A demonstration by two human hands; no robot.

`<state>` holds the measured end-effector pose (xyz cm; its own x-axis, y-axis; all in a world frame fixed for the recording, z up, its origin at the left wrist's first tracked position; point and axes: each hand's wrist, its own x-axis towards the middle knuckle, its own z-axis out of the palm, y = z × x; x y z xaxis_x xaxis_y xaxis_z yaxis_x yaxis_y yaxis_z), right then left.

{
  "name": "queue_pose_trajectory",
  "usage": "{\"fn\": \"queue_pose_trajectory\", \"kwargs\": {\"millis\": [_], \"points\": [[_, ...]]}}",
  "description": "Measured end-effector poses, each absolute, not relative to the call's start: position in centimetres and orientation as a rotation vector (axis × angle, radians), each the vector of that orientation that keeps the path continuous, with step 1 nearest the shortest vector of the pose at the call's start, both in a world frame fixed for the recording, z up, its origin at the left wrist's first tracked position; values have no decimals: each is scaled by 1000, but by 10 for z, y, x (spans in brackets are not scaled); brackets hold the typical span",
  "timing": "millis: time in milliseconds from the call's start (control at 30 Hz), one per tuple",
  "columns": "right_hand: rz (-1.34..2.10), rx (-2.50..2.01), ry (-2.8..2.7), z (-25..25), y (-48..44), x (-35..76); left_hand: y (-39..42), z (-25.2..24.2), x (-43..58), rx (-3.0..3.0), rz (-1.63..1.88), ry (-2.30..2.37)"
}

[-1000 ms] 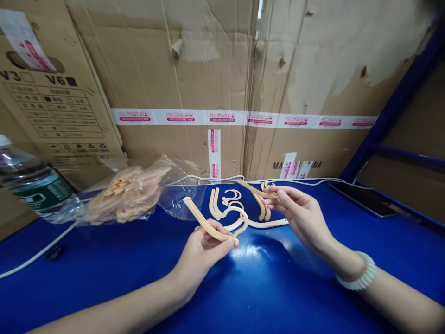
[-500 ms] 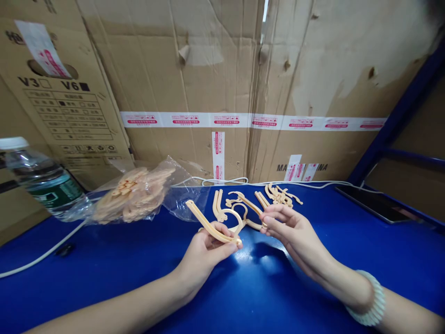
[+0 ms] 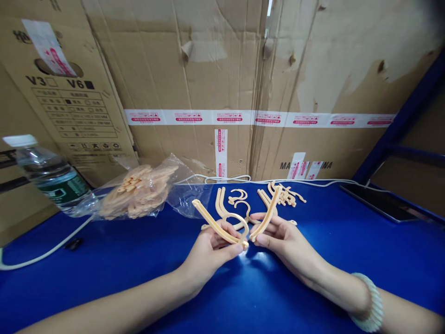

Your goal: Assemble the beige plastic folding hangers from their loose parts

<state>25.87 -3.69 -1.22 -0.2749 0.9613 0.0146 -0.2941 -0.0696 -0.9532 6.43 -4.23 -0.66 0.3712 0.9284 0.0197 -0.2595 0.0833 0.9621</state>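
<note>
Between the thumb and fingers of my left hand (image 3: 212,246) is a beige plastic hanger arm (image 3: 212,224), with a curved hanger hook (image 3: 246,225) at its lower end. My right hand (image 3: 283,239) pinches a second hanger arm (image 3: 273,208), tilted up to the right. The lower ends of the two arms are close together; whether they touch I cannot tell. Behind my hands lie loose hooks (image 3: 238,195), a pair of hanger arms (image 3: 219,202) and a heap of small hanger parts (image 3: 287,194), partly hidden by the right-hand piece.
A clear plastic bag of beige parts (image 3: 139,190) lies at the left, beside a water bottle (image 3: 55,174). A dark flat device (image 3: 378,204) rests at the right. White cable (image 3: 225,178) runs along the cardboard (image 3: 187,83) behind the blue table (image 3: 222,297).
My right hand has moved left and turned its hanger arm from leaning left to leaning right. Its lower end is now close to the piece in my left hand.
</note>
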Motion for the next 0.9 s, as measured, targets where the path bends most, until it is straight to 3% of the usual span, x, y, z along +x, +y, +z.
{"fn": "queue_pose_trajectory", "kwargs": {"millis": [900], "points": [[1433, -821, -1532, -4, -46, 257, -47, -5, 67, 1250, 968, 876]]}}
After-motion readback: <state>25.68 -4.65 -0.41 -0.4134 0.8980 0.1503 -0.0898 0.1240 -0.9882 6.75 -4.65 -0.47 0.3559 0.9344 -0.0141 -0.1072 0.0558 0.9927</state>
